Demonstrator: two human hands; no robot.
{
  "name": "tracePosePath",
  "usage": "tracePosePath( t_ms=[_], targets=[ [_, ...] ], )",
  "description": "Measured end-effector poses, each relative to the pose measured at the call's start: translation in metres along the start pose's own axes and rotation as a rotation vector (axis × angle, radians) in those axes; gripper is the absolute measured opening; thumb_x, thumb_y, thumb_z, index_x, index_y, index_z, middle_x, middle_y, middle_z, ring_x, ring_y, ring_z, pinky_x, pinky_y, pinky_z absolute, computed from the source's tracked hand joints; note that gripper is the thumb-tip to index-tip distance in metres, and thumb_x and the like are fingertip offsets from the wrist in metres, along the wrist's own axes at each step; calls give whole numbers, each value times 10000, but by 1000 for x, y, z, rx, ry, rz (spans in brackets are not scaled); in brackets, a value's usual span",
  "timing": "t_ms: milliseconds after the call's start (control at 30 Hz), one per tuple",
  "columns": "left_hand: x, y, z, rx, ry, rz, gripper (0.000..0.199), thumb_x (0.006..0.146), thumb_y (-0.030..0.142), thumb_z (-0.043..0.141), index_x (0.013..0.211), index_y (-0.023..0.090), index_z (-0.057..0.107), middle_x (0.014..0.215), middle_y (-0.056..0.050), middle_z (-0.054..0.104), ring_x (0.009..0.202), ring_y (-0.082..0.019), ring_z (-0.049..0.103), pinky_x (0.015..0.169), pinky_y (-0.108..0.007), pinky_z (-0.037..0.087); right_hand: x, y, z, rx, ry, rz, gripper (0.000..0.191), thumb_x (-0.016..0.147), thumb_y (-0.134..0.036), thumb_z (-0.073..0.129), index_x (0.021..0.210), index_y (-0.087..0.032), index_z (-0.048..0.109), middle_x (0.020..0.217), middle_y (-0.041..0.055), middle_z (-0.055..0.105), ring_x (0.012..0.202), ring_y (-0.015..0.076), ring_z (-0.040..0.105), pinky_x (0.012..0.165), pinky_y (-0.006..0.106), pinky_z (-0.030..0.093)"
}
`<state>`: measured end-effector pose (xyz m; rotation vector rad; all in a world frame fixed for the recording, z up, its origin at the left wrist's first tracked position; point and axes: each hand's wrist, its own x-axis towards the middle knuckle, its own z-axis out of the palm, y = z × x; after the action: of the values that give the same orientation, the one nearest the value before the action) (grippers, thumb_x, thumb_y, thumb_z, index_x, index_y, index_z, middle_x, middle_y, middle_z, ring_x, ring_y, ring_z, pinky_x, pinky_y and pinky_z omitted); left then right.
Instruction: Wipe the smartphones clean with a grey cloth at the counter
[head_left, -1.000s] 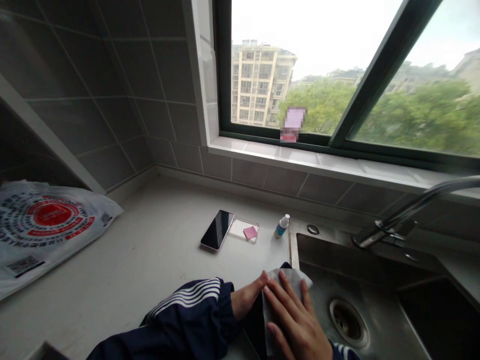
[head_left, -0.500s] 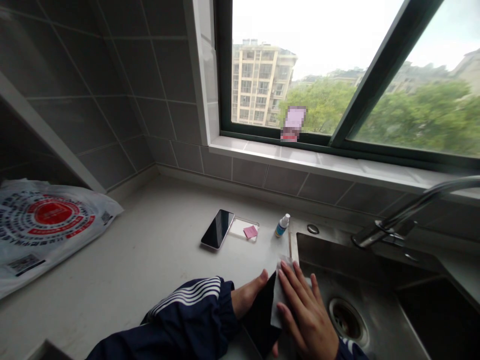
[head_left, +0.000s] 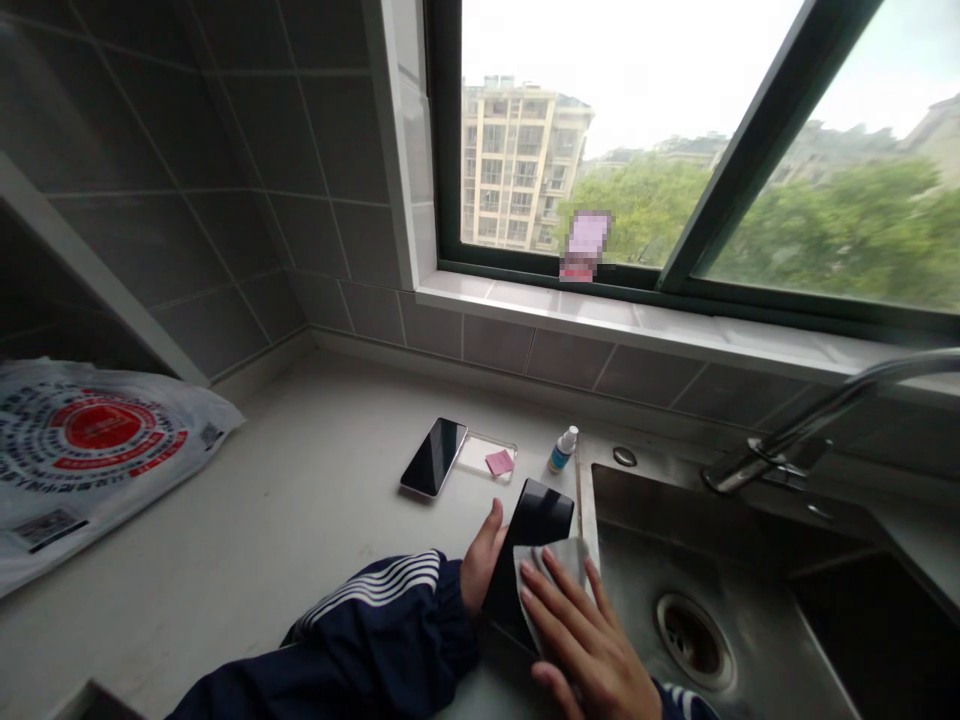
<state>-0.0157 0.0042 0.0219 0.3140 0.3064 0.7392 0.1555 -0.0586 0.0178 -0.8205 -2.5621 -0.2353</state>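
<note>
My left hand [head_left: 482, 562] holds a black smartphone [head_left: 543, 510] from its left side, thumb pointing up along the edge. The phone's dark screen faces up toward me. My right hand [head_left: 589, 640] presses a thin grey cloth [head_left: 531, 570] against the lower right part of that screen, fingers laid over the cloth. Beyond the hands, a second smartphone [head_left: 435, 456] lies flat on the counter. Beside it is a clear phone case [head_left: 474, 455] with a folded pink piece [head_left: 499, 462] on it. A small spray bottle [head_left: 562, 450] with a white cap stands near the sink.
A steel sink [head_left: 637, 530] with a drain and a chrome faucet [head_left: 780, 440] is on the right. On the left, a printed plastic bag [head_left: 112, 450] lies on the pale counter [head_left: 300, 480]. The window sill [head_left: 600, 312] runs along the back.
My right hand and the cloth have slid down the phone toward me, baring the upper screen. The held phone now shows its top end, and my left thumb points more upward.
</note>
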Motion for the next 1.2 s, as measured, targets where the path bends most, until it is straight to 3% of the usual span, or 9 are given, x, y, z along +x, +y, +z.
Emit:
tracePosePath(
  t_ms=[100, 233, 400, 533, 633, 767, 1000, 1200],
  targets=[
    [-1, 0, 0, 12, 1, -7, 810, 876, 721, 258, 1243, 78, 584, 964, -141, 680, 641, -141, 571, 638, -282, 411, -2, 1, 0, 45, 77, -9, 483, 969, -378, 483, 1369, -109, 515, 1469, 126, 463, 1410, 350, 328, 1181, 560, 142],
    [-3, 0, 0, 64, 3, -8, 834, 845, 755, 286, 1213, 74, 596, 956, -148, 676, 795, -221, 621, 775, -356, 443, -2, 0, -2, 95, 173, 48, 375, 933, -247, 532, 1283, -124, 591, 1374, 118, 569, 1366, 313, 420, 1145, 514, 306],
    [-3, 1, 3, 68, 30, -28, 849, 820, 782, 283, 1182, 90, 615, 934, -140, 669, 870, -256, 621, 814, -379, 450, -2, 0, -3, 132, 166, 40, 342, 892, -134, 563, 1227, -110, 626, 1311, 116, 620, 1322, 260, 487, 1104, 420, 412],
    [-2, 1, 3, 61, -29, -34, 821, 786, 776, 408, 1221, 106, 598, 977, -123, 663, 908, -238, 616, 860, -357, 438, -2, 3, -1, 71, 79, 47, 452, 906, -200, 564, 1348, -108, 540, 1411, 115, 534, 1366, 272, 428, 1170, 444, 289],
    [-4, -3, 1, 108, -126, -68, 818, 749, 749, 523, 1261, 114, 582, 1080, -134, 652, 1054, -259, 594, 983, -374, 385, -4, 6, 0, 25, 30, 107, 542, 924, -241, 538, 1436, -95, 436, 1493, 124, 429, 1410, 284, 347, 1192, 432, 215],
    [-10, -9, -3, 246, -196, 0, 718, 843, 671, 461, 1310, 135, 564, 1269, -148, 600, 1266, -279, 488, 1119, -411, 259, -7, 11, 1, -27, 16, 215, 610, 942, -277, 501, 1491, -73, 332, 1551, 146, 316, 1445, 315, 251, 1191, 425, 193],
    [-20, -8, -4, 507, -104, 77, 632, 937, 550, 348, 1399, 136, 469, 1416, -149, 511, 1386, -272, 372, 1178, -463, 189, -9, 16, 3, -76, 21, 314, 647, 969, -326, 446, 1522, -62, 240, 1574, 172, 244, 1459, 348, 188, 1176, 463, 200],
    [-14, -11, -13, 441, -82, 122, 604, 949, 530, 345, 1397, 144, 472, 1434, -132, 498, 1406, -235, 350, 1204, -403, 114, -7, 7, 6, -85, -39, 211, 651, 960, -363, 472, 1506, -58, 288, 1569, 156, 269, 1457, 341, 200, 1197, 425, 134]
  ],
)
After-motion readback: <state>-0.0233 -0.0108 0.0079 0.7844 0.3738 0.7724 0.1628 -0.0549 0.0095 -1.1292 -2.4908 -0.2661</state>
